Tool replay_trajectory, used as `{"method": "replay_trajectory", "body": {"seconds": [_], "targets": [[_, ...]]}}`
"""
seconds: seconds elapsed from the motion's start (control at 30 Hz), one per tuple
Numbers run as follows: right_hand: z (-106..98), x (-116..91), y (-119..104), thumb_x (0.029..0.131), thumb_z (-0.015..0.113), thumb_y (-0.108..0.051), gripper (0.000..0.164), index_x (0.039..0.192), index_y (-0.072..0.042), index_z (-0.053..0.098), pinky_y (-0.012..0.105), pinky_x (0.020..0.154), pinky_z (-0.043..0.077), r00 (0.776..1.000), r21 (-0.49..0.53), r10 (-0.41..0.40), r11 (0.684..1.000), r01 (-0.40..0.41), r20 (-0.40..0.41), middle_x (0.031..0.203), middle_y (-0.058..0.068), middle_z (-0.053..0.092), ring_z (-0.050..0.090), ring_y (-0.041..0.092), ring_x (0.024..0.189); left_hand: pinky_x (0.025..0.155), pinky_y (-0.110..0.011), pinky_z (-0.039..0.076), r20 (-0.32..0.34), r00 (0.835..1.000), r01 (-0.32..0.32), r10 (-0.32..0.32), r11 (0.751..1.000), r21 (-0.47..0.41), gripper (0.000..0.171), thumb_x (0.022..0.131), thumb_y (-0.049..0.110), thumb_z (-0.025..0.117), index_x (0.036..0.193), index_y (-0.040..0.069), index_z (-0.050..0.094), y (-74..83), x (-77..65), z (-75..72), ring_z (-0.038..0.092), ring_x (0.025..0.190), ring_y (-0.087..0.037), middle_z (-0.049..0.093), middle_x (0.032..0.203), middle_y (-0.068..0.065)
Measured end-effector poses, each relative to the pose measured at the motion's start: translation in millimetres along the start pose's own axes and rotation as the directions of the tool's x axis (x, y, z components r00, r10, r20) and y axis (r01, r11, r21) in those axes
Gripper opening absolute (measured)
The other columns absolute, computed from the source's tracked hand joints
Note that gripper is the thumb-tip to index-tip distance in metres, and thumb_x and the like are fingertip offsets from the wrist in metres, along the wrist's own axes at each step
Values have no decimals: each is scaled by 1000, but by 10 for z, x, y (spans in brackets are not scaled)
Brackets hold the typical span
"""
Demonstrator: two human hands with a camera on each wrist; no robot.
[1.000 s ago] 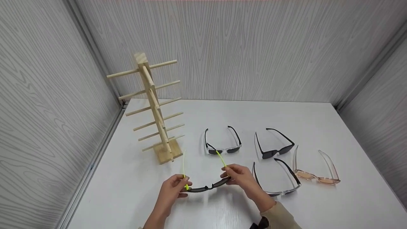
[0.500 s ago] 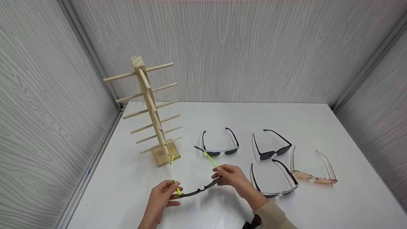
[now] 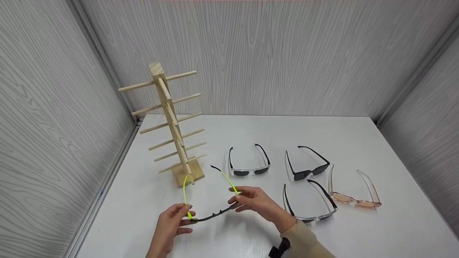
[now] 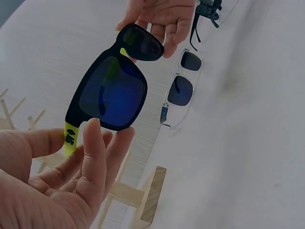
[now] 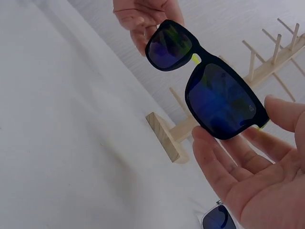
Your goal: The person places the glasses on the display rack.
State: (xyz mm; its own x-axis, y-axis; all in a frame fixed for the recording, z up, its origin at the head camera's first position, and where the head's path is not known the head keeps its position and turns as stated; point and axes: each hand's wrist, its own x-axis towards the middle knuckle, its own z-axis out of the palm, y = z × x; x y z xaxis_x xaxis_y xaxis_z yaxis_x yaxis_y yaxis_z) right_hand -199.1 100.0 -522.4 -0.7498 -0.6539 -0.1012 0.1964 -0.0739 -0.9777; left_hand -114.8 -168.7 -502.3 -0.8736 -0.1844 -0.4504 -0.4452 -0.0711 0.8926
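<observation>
Sunglasses [image 3: 214,215] with a black frame, dark blue lenses and yellow-green temples are held above the front of the table, temples unfolded and pointing away from the person. My left hand [image 3: 171,224] pinches the frame's left end by the temple hinge. At the opposite end my right hand [image 3: 256,202] pinches the other hinge corner. Both lenses [image 4: 114,93] face the left wrist camera, and the right wrist view shows the same sunglasses [image 5: 221,100] between the two hands. Just beyond the left temple's tip stands a wooden rack [image 3: 172,122] with several pegs.
Clear-framed sunglasses [image 3: 251,172] lie behind the hands. Black sunglasses [image 3: 303,175] rest to the right, with another clear-framed pair [image 3: 315,218] in front of them, near the right forearm. Farthest right are peach-tinted glasses [image 3: 355,201]. Panel walls enclose the white table [image 3: 122,215].
Both hands have moved left with the black-and-yellow sunglasses, bringing their temples nearer the rack's base. The sunglasses have turned slightly, and the other pairs have stayed in place.
</observation>
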Motion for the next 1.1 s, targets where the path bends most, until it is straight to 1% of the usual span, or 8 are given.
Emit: {"method": "replay_trajectory", "body": {"seconds": [0.07,0.17,0.37,0.57,0.73,0.9,1.0,1.1], "targets": [[3,29,12,93,58,-16,43,132,0,49,44,85,49,999,7,-7,1000,7,34,108,21,63,61,33,101,63,-35,55,-9,1000,4,-4,1000,-2,46,87,35,64,114,-2,56,5,2,-24,67,78,-24,65,89,-9],[17,90,20,93,58,-16,42,131,-1,50,43,85,49,999,19,-9,1000,9,31,108,21,63,62,32,101,62,-35,56,-34,999,-3,3,1000,-5,43,89,32,63,115,-1,57,19,24,-45,67,78,-24,65,89,-9],[72,210,24,93,58,-16,37,125,1,54,40,83,51,998,53,0,999,3,-66,105,18,65,64,29,97,61,-34,55,-62,997,-35,35,999,7,37,91,30,61,114,1,58,69,99,-63,68,77,-23,65,89,-9],[134,352,-8,93,59,-19,35,120,2,57,39,82,51,990,65,-3,998,12,-140,104,16,65,65,27,94,62,-32,55,-62,996,-66,67,998,15,41,89,33,64,116,2,58,116,191,-134,67,79,-23,66,90,-9],[178,476,-52,92,59,-20,35,118,3,59,38,81,52,975,70,5,997,10,-221,101,15,65,66,26,91,63,-31,54,-38,993,-112,112,994,5,39,91,29,62,118,2,57,148,287,-183,67,81,-22,67,94,-10],[238,634,-76,91,60,-23,33,113,1,63,36,79,53,955,69,49,997,-30,-294,99,13,66,66,25,89,63,-29,53,-49,988,-143,144,990,17,41,93,27,58,124,1,52,148,363,-253,67,84,-21,67,97,-10],[255,711,-101,91,60,-25,33,112,0,63,36,79,53,949,71,68,996,-48,-309,99,13,66,66,25,90,63,-28,53,-61,986,-157,158,987,19,39,94,27,56,124,2,53,164,415,-278,66,84,-21,67,98,-10],[264,775,-134,91,60,-26,34,114,-1,63,35,80,52,951,85,74,995,-51,-301,99,12,66,66,24,91,64,-27,53,-68,983,-167,168,986,19,39,94,28,56,124,3,53,190,467,-299,66,84,-20,67,98,-9]]}}
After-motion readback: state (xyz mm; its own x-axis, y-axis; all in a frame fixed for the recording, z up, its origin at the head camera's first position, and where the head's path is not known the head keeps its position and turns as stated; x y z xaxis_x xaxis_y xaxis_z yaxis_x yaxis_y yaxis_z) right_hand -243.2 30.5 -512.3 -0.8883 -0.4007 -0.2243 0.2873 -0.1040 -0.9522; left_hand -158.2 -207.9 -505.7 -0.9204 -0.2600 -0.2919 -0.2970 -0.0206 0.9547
